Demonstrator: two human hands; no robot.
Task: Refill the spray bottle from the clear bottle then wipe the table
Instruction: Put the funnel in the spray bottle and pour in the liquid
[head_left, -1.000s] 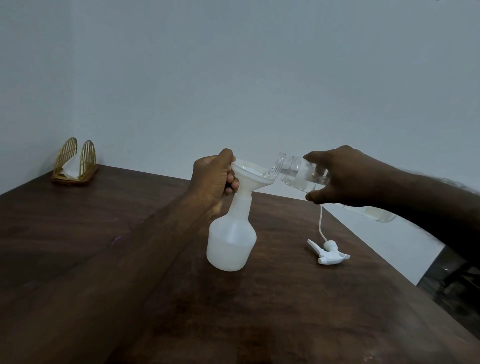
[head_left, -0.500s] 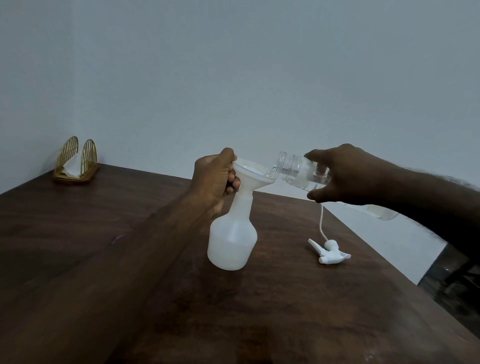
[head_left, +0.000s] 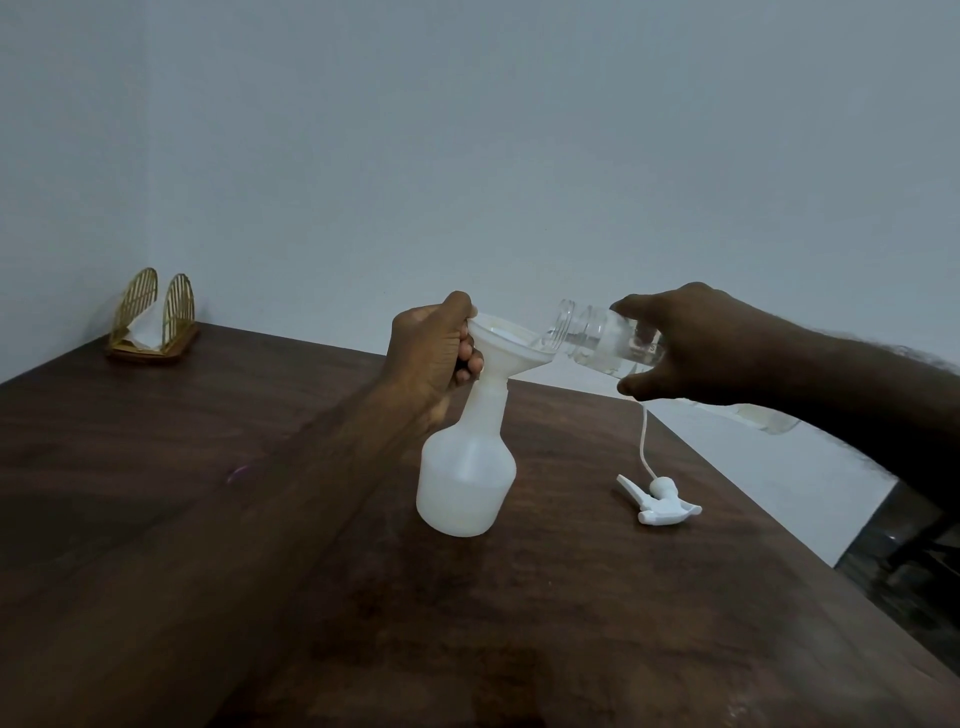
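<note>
A white translucent spray bottle (head_left: 466, 483) stands upright on the dark wooden table (head_left: 597, 613) with a white funnel (head_left: 506, 345) set in its neck. My left hand (head_left: 431, 351) grips the funnel's rim and stem from the left. My right hand (head_left: 680, 345) holds the clear bottle (head_left: 597, 335) tipped nearly flat, its open mouth over the funnel's right rim, liquid lying along its lower side. The bottle's base pokes out beyond my right wrist. The white trigger sprayer head (head_left: 660, 500) with its thin tube lies on the table to the right.
A gold wire napkin holder (head_left: 153, 317) with white tissue stands in the far left corner against the wall. The table's right edge runs diagonally close behind the sprayer head, with floor and dark furniture below it.
The clear bottle's mouth has dipped slightly lower and closer over the funnel. Both hands keep their grips; the spray bottle has stayed in place.
</note>
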